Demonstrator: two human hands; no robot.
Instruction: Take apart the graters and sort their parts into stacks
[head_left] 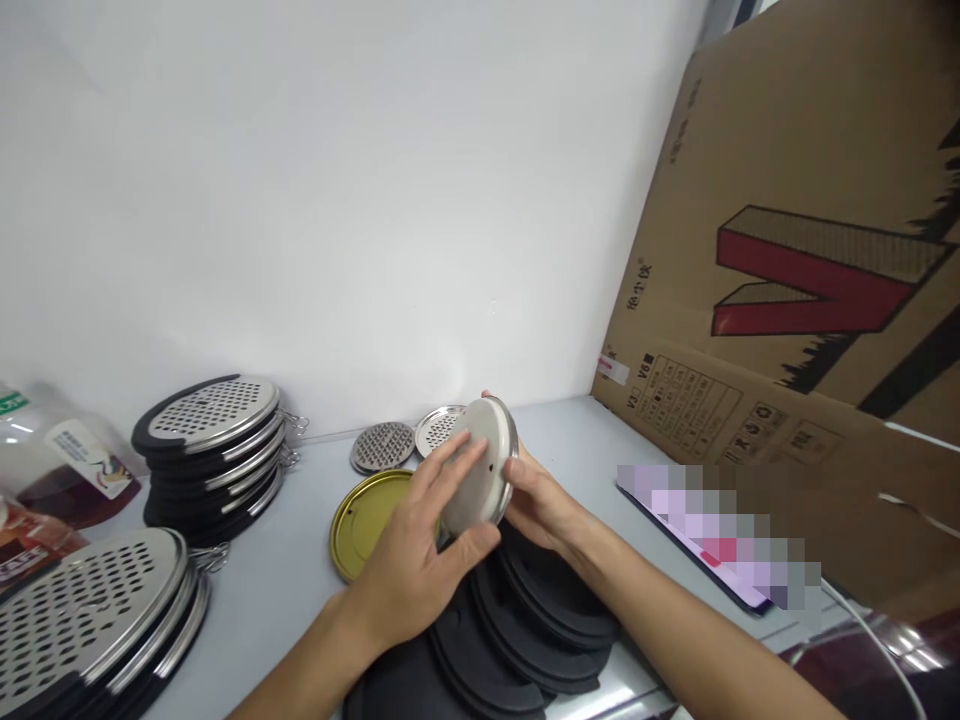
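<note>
Both my hands hold a round metal-rimmed disc [476, 465] with a pale grey face and one small hole, tilted up on its edge. My left hand [412, 560] lies spread across the face, and my right hand [540, 500] grips the rim from the far side. Just beyond them lie a gold-coloured round lid [367, 525] and two perforated steel discs [382, 446]. Several curved black pieces [517, 625] are piled below my wrists. The disc hides part of the steel disc [437, 428] behind it.
Two stacks of oval steel graters with black edges [210, 425] stand at left on a pale grey table [285, 600], beside a plastic-wrapped package [52, 460]. A large cardboard box [780, 250] leans on the white wall at right. A pixelated tablet [697, 530] and white cable [877, 650] lie nearby.
</note>
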